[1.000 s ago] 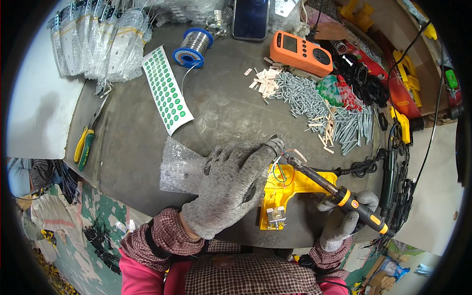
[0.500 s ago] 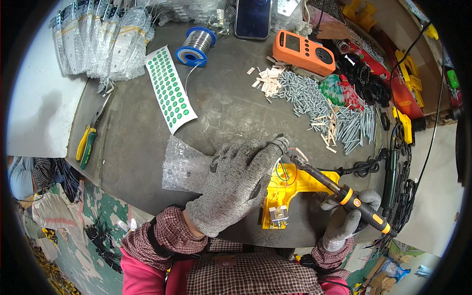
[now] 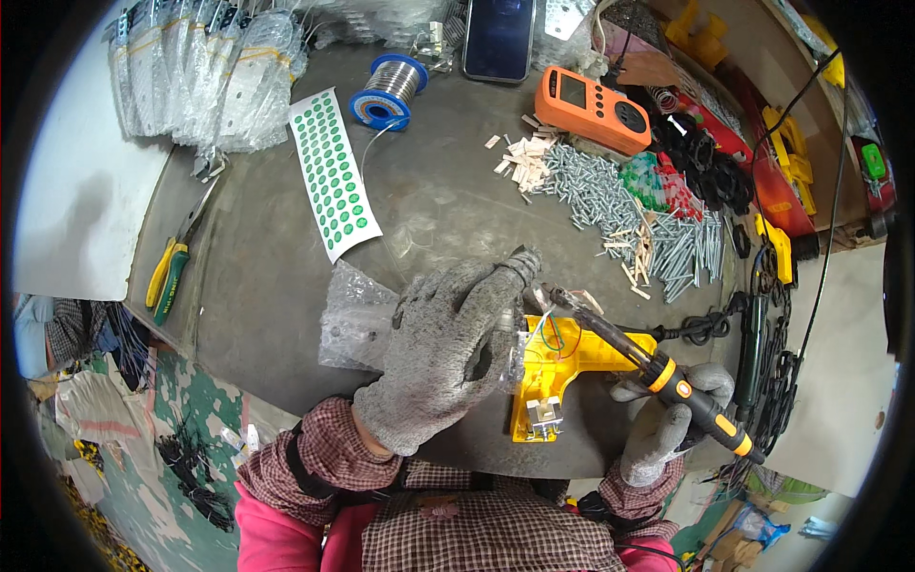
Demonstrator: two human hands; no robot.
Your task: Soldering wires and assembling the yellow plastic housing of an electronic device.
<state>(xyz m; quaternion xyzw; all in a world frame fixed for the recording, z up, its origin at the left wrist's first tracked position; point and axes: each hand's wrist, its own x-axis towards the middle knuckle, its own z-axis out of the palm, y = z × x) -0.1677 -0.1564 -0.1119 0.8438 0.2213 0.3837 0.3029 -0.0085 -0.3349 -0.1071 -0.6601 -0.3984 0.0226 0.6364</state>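
The step in hand looks like soldering the thin wires in the yellow shell, which lies open near the worktop's front edge, right of its middle. A small metal part sits at the shell's end closest to that edge.

The right hand grasps the handle of the iron, its fingers wrapped round the grip; the tip slants up and left above the shell's far end. The left hand hangs just beside the shell, fingers drawn together; whether they pinch a wire end is hidden. Clear plastic shows below them, between hand and shell.

The next move seems to call for a wire end held steady against its joint, with the hot tip kept off the plastic and glove. The solder spool lies toward the worktop's far edge.

Compared with half a second ago, the left fingertips have shifted left, opening a gap from the tip, and more clear plastic shows beside the shell. The right hand's grip is much the same.
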